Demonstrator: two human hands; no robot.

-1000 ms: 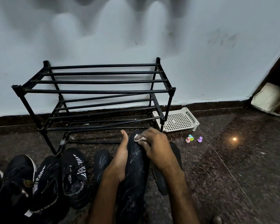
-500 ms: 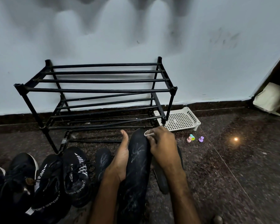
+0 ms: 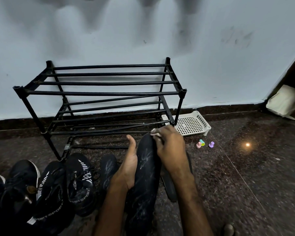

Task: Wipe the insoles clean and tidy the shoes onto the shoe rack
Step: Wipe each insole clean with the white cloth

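Black insole (image 3: 146,171), streaked white, gripped in left hand (image 3: 128,169); right hand (image 3: 170,147) fingers (image 3: 160,141) pinch a wipe (image 3: 155,132) at its tip.

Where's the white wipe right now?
Head view, just right of centre: the white wipe is held by the right hand against the far tip of the black insole, just in front of the front right leg of the shoe rack.
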